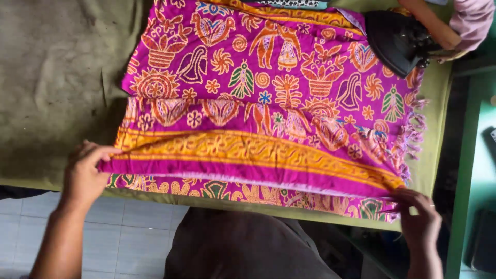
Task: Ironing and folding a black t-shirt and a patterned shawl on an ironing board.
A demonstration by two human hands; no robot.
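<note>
A magenta cloth [268, 88] with orange bird and flower patterns and a yellow-orange border band lies spread over the olive padded table [57, 77]. Its near edge is folded over. My left hand [85, 173] pinches the folded edge at its left end. My right hand [421, 219] grips the folded edge at its right end, by the fringe. A black clothes iron [395, 41] rests on the cloth's far right corner.
Another person's forearm in a pink sleeve [467, 23] reaches in at the top right, near the iron. The table's front edge runs just below the cloth, with pale floor tiles [124, 237] beneath. A green surface [483, 170] stands to the right.
</note>
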